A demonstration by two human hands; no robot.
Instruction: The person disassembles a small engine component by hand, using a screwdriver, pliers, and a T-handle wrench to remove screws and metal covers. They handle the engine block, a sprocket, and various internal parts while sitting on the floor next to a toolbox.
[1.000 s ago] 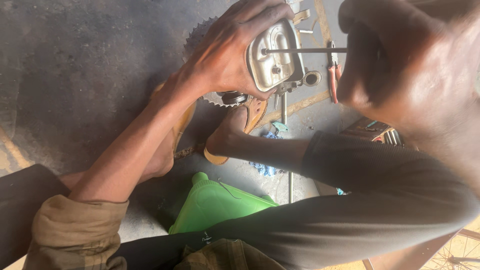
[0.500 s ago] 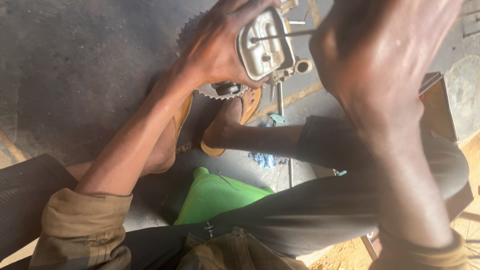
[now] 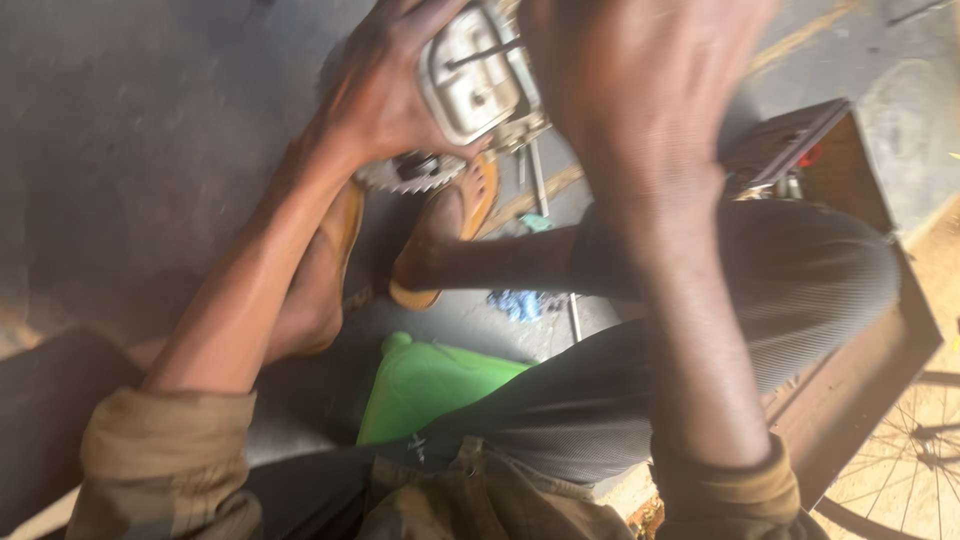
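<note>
Left hand (image 3: 385, 85) clamped around metal engine cover (image 3: 470, 80), thin rod (image 3: 483, 55) lying across it. Right hand (image 3: 630, 90) raised just beside, blurred, back to camera, hiding cover's right edge; grip unclear. Toothed sprocket (image 3: 405, 172) under left palm. Sandalled foot (image 3: 445, 235) below, green container (image 3: 425, 385) nearer body, wooden box (image 3: 850, 200) right of right forearm.

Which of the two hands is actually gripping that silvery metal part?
The left hand: its fingers wrap the metal casing above the toothed sprocket. The right hand is raised, blurred, nearer the camera.
</note>
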